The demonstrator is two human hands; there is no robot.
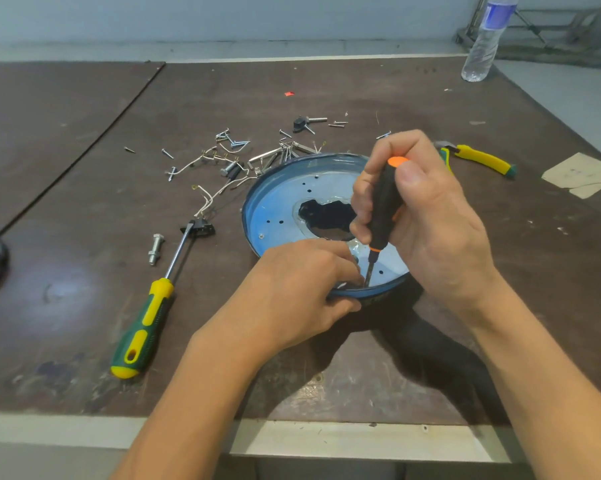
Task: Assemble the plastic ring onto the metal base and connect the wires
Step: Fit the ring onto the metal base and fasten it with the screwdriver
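Note:
A round blue metal base (278, 209) with a dark opening in its middle lies on the brown table. My left hand (302, 289) grips its near rim, fingertips inside next to the tool's tip. My right hand (430, 220) holds a black screwdriver with an orange cap (385, 209) upright, its tip down on the base's near inner face. White wires (209, 195) lie loose left of the base. A plastic ring cannot be made out apart from the base.
A green-and-yellow screwdriver (146, 320) lies at the left, a bolt (156, 249) beside it. Several screws and small parts (236, 143) are scattered behind the base. Yellow pliers (479, 159) lie at the right, a water bottle (486, 39) at the far right.

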